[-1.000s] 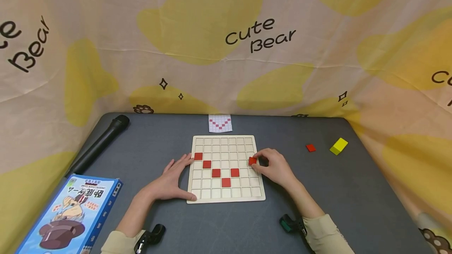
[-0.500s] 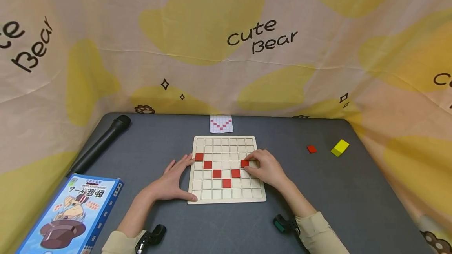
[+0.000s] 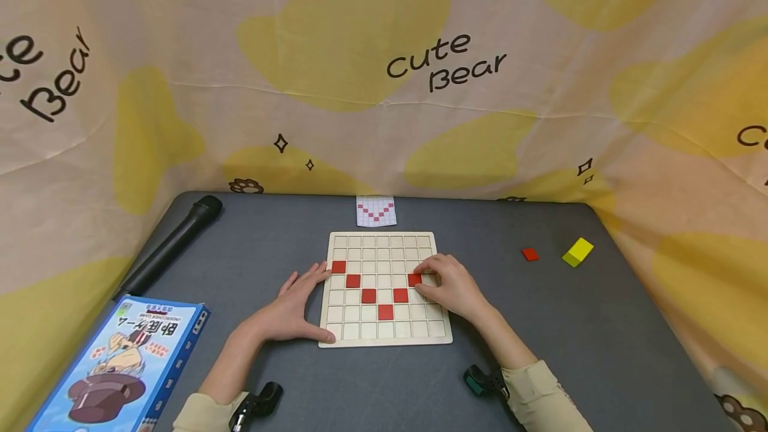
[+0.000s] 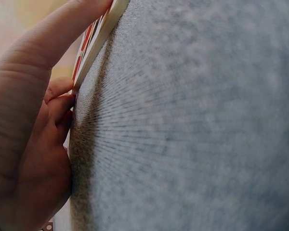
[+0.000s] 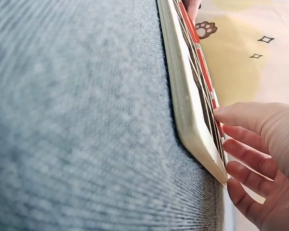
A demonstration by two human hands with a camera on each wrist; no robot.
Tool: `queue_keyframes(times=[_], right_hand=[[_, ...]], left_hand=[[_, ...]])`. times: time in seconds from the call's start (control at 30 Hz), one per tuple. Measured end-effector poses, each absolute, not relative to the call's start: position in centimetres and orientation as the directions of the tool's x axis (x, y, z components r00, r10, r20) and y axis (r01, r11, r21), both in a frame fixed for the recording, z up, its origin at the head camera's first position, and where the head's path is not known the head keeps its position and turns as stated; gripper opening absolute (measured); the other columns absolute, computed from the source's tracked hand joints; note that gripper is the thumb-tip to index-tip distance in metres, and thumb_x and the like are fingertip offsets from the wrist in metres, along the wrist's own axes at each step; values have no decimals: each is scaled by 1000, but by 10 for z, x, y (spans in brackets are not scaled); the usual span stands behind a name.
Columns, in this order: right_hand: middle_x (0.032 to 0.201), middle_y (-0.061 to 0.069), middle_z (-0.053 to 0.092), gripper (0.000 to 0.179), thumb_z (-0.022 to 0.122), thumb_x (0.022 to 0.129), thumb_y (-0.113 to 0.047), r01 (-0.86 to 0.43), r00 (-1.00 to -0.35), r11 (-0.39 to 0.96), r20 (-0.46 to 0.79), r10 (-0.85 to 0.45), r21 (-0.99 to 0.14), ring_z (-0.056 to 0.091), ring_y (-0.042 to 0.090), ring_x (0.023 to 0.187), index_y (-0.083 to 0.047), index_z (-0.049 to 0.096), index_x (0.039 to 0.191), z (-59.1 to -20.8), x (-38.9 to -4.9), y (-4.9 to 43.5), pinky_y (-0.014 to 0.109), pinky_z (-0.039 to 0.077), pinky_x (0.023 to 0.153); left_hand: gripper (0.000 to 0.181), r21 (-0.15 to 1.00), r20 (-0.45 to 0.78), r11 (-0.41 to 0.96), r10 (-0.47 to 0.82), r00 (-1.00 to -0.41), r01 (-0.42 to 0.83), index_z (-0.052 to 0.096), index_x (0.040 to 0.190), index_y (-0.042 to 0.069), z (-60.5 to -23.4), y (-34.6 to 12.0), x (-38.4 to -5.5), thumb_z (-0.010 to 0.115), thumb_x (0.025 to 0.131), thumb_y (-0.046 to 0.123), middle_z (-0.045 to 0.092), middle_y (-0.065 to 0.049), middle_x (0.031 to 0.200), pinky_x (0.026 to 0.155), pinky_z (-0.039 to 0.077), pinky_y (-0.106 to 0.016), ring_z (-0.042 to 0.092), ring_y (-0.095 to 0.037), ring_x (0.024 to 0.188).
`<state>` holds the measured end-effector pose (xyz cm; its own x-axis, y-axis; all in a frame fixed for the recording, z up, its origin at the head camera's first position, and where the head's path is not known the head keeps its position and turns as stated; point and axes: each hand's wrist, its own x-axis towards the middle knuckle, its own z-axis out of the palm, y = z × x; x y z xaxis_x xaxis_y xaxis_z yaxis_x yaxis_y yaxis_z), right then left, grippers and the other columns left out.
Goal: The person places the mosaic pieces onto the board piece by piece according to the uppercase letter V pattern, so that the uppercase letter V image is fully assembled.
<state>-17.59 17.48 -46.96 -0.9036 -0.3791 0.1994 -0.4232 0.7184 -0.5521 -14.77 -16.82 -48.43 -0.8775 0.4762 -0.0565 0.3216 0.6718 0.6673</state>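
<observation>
A cream square grid board point(image 3: 384, 338) lies on the table with several red square tiles point(image 3: 385, 312) set in its cells. My right hand point(image 3: 454, 289) pinches another red tile point(image 3: 415, 280) between thumb and fingertips, right at a cell on the board's right side, one row up from the tile at its lower left. In the right wrist view the thumb point(image 5: 241, 114) is at the tile, with the other fingers close along the board's edge. My left hand point(image 3: 288, 315) rests with spread fingers against the board's left edge, its thumb on the near left corner.
Behind the board lies a small pattern card point(image 3: 376, 211) printed with a pink V. To the right are a loose red tile point(image 3: 530, 255) and a yellow block point(image 3: 578, 253). A black microphone point(image 3: 171, 245) and a blue box point(image 3: 114, 365) lie at the left.
My right hand has moved left with the red tile, from the board's right edge to a cell further in, and lowered it there. My left hand has stayed in place.
</observation>
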Motion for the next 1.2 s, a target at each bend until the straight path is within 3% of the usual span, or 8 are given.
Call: queue_keyframes(times=[0.3, 0.77, 1.2], right_hand=[[107, 0, 65, 24, 79, 81, -19, -423, -903, 696, 213, -372, -580, 54, 19, 95, -14, 72, 104, -468, -175, 187, 38, 47, 80], [105, 3, 67, 25, 81, 80, -16, -323, -945, 735, 244, -218, -596, 60, 20, 90, -12, 73, 103, -469, -176, 242, 39, 50, 77], [108, 20, 65, 24, 75, 86, -13, -168, -973, 822, 225, -50, -545, 62, 35, 93, -3, 71, 107, -461, -179, 316, 52, 50, 79]], left_hand=[[118, 671, -57, 668, 481, -875, 323, 33, 151, 6, -483, -169, -148, 85, 61, 61, 21, -11, 160, 115, 2, -55, 14, -31, 148], [117, 673, -50, 661, 489, -871, 332, 33, 150, 5, -483, -167, -147, 85, 62, 61, 22, -13, 160, 115, 3, -57, 14, -32, 147], [117, 673, -67, 667, 484, -872, 319, 32, 151, 6, -483, -169, -148, 84, 62, 61, 20, -13, 160, 115, 2, -56, 14, -32, 147]])
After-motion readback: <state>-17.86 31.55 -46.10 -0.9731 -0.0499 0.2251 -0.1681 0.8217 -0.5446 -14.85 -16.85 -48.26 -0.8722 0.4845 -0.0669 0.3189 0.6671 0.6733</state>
